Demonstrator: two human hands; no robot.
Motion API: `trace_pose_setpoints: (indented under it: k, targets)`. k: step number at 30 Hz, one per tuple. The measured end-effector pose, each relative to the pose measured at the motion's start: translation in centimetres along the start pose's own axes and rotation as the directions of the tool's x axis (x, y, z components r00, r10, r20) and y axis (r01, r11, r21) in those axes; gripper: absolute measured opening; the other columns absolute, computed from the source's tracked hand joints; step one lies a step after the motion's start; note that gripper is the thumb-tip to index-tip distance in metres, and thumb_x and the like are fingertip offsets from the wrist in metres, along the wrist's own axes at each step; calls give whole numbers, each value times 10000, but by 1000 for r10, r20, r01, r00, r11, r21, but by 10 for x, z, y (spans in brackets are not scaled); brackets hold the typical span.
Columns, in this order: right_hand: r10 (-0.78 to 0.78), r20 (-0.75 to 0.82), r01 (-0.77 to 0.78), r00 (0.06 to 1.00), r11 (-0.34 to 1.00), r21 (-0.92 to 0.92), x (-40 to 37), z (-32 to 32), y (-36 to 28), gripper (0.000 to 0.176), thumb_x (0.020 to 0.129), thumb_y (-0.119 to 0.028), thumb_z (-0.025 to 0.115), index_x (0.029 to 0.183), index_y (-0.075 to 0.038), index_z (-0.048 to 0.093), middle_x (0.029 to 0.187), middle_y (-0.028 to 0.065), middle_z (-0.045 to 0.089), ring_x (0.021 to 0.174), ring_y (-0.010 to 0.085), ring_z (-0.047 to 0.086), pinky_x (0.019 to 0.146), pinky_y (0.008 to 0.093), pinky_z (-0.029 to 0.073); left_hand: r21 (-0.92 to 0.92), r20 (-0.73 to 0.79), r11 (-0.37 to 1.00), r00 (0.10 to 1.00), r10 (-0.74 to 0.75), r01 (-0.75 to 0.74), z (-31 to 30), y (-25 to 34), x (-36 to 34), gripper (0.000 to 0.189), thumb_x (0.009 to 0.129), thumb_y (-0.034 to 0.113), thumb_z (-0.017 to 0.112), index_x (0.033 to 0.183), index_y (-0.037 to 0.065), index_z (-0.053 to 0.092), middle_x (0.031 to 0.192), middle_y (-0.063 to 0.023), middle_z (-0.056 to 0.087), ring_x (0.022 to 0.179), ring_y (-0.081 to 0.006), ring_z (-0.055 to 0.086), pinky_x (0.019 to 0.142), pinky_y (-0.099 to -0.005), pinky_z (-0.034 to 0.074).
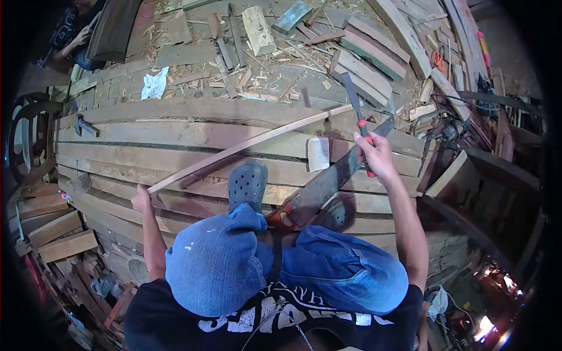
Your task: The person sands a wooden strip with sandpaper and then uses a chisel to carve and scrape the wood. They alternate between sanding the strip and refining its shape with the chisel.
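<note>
1. Planks [175, 134]: a stack is filling the centre of the frame, L to R. The person is sitting on it with knees up and both feet in grey clogs [247, 184] resting on the boards.
2. Saw [328, 181]: it is lying diagonally from the lap, handle at centre-bottom, with the blade running up-right toward the right hand and passing betw. the clogs.
3. Strip [246, 145]: a thin batten is running from mid-left up to centre-right, lying across the planks.
4. File [353, 96]: red grip, steel pointing to the upper edge of the frame, just above the blade tip.
5. Right hand [374, 157]: fingers are wrapping tight round the red grip, thumb closing over them, right beside the blade end.
6. Left hand [140, 200]: fingers are curling shut on the strip's lower-left end.
7. Misc.: a hammer [85, 124] is lying at the left edge, and a second person [76, 35] is sitting in the upper-left corner.

Procedure (judgement): the blade is looking unsupported at the tip, so pinning it w/ a knee or foot is advisable. Holding the file square to the edge w/ light, even strokes should be giving the cleanest result. The left hand's grip on the strip is adding no hold on the blade.
</note>
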State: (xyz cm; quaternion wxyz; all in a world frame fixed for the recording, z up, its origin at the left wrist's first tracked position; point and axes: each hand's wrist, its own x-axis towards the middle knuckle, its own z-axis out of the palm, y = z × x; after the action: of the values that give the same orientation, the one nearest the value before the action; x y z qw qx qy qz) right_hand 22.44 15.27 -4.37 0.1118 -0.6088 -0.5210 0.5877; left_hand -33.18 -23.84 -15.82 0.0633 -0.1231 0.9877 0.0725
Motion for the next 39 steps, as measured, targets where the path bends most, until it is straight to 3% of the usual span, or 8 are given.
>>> trace_pose_setpoints:
  k: [7, 13, 17, 19, 22, 26, 35, 39]
  targets:
    - [124, 80, -127, 989, 991, 31, 15, 16, 21, 344, 889, -366, 630, 780, -47, 563, 586, 6, 540, 460, 87, 503, 443, 251, 399, 284, 221, 878, 918, 330, -384, -11, -47, 3, 838, 803, 704, 472, 905, -103, 675, 894, -290, 655, 925, -379, 642, 841, -437, 482]
    - [103, 90, -108, 991, 992, 59, 20, 22, 34, 306, 896, -332, 629, 859, -36, 561, 577, 19, 544, 429, 89, 495, 415, 246, 383, -72, 825, 921, 496, 271, -384, -29, -79, -46, 745, 852, 665, 459, 571, -1, 639, 495, -60, 566, 494, -185, 566, 523, -362, 447]
    - [114, 97, -116, 989, 993, 19, 20, 24, 43, 293, 891, -310, 639, 887, -26, 567, 569, 21, 545, 434, 89, 503, 402, 247, 379, 57, 796, 538, 364, 484, -841, -52, -74, -96, 628, 795, 605, 575, 674, -2, 681, 542, -177, 592, 510, -239, 602, 531, -372, 456]
    - [91, 104, -91, 990, 996, -7, 16, 24, 43, 288, 890, -304, 640, 887, -25, 565, 572, 20, 546, 437, 87, 503, 401, 246, 381, -84, 769, 525, 280, 574, -847, -30, -102, -85, 584, 761, 577, 620, 694, -1, 670, 571, -214, 581, 515, -259, 602, 527, -386, 453]
    - [61, 86, -59, 994, 998, -29, 15, 24, 38, 282, 890, -294, 640, 885, -24, 562, 578, 20, 547, 444, 85, 506, 407, 242, 389, -217, 595, 123, -32, 803, -968, 16, -158, -40, 514, 754, 485, 691, 664, -19, 651, 533, -178, 574, 456, -190, 548, 443, -375, 410]
    - [15, 50, -17, 999, 999, 43, 8, 22, 35, 275, 892, -284, 638, 877, -21, 558, 589, 13, 550, 470, 82, 518, 433, 236, 408, -207, 778, 681, 304, 550, -702, -66, -46, -132, 494, 763, 434, 715, 602, -23, 618, 473, -128, 530, 446, -116, 474, 424, -348, 388]
    - [-38, -9, 38, 999, 998, 44, 4, 16, 35, 271, 882, -273, 650, 824, -26, 555, 611, -1, 547, 499, 71, 523, 456, 234, 431, -222, 661, 634, 364, 656, -741, -30, -44, -104, 566, 720, 573, 722, 590, 28, 639, 455, -107, 535, 397, -177, 494, 444, -369, 419]
    - [-262, -141, 200, 955, 915, -350, 18, 11, 54, 385, 784, -338, 740, 822, -8, 546, 605, 62, 547, 521, 178, 552, 519, 358, 451, -66, 567, 350, 254, 784, -934, -92, 39, -139, 484, 695, 538, 746, 649, 62, 672, 521, -161, 548, 471, -272, 577, 486, -387, 442]
